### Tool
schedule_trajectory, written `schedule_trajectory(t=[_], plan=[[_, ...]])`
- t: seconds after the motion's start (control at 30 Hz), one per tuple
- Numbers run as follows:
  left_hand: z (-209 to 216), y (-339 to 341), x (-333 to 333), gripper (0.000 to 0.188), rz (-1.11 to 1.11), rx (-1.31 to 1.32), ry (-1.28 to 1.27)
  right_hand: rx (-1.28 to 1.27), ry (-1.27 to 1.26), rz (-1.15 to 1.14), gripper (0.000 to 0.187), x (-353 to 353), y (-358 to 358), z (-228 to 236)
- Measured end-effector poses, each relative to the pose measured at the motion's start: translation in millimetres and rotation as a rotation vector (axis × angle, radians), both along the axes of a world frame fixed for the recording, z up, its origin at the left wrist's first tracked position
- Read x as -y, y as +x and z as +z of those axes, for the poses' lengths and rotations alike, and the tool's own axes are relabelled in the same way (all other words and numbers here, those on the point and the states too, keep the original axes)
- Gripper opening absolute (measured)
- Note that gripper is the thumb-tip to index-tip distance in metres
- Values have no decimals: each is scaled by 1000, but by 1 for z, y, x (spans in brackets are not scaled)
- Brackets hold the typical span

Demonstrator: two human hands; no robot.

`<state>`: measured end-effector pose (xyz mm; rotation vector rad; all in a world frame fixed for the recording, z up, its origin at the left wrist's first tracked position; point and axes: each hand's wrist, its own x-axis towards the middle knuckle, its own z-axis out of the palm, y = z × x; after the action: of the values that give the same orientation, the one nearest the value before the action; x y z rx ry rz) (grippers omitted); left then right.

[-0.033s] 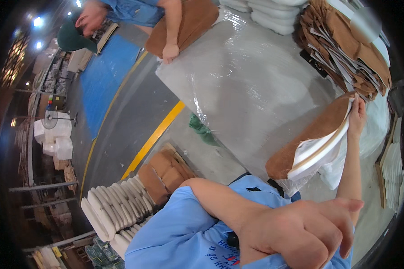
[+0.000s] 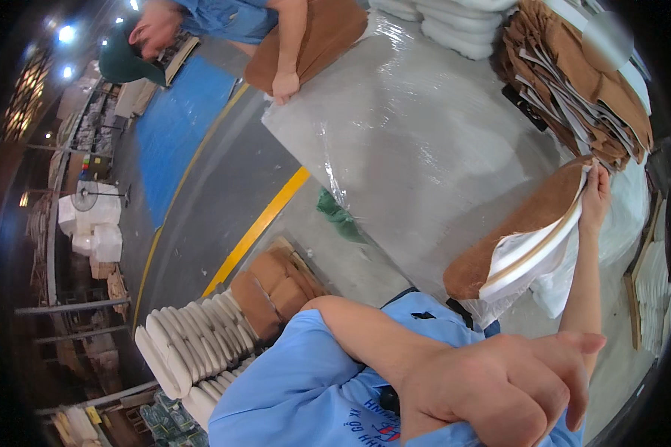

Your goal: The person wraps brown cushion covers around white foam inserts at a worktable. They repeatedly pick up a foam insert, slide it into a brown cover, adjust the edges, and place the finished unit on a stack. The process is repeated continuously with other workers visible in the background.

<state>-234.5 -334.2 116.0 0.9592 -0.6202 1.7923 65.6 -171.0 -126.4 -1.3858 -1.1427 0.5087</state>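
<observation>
My right hand (image 2: 596, 195) is closed on the far end of a cushion (image 2: 528, 227) with a brown cover. Along its side the cover is open, and white layers with a tan strip between them show. The cushion's near end rests at the edge of a table (image 2: 417, 149) covered in clear plastic film. Close to the camera, in front of my blue shirt, is my left hand (image 2: 499, 387). Its fingers are curled, with one tip pointing right; the underside of the hand is hidden, and so is anything in it.
Across the table a co-worker's hand (image 2: 284, 86) presses on another brown cushion (image 2: 317, 41). Brown covers (image 2: 574, 82) are heaped at the far right, beside stacked white pads (image 2: 458, 26). More white pads (image 2: 197, 335) and brown cushions (image 2: 272, 290) stand at my left. Green cloth (image 2: 337, 216) hangs by the table edge.
</observation>
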Motion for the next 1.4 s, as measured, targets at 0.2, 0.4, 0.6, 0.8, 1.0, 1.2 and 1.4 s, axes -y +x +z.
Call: schedule_trajectory(t=[0.2, 0.4, 0.6, 0.8, 1.0, 1.2, 1.4], plan=[[-9, -13, 9, 45, 14, -218, -96, 23, -47, 24, 28, -3, 6, -3], [-11, -72, -18, 32, 267, -711, -87, 132, -1, -97, 25, -10, -7, -2], [-1, -75, -27, 21, 346, -900, 44, 55, -36, -102, 23, -4, -33, 24], [6, -69, -24, 25, 379, -895, 61, 53, 35, -128, 22, 0, -33, 29], [18, -52, -10, 22, 270, -809, 18, 153, -10, -153, 22, 8, -21, 18], [19, -14, -3, 43, 75, -507, 122, 15, 17, -91, 26, 22, 0, 3], [24, -13, 5, 44, -273, -635, 246, -21, 11, -108, 30, 20, 31, -10]])
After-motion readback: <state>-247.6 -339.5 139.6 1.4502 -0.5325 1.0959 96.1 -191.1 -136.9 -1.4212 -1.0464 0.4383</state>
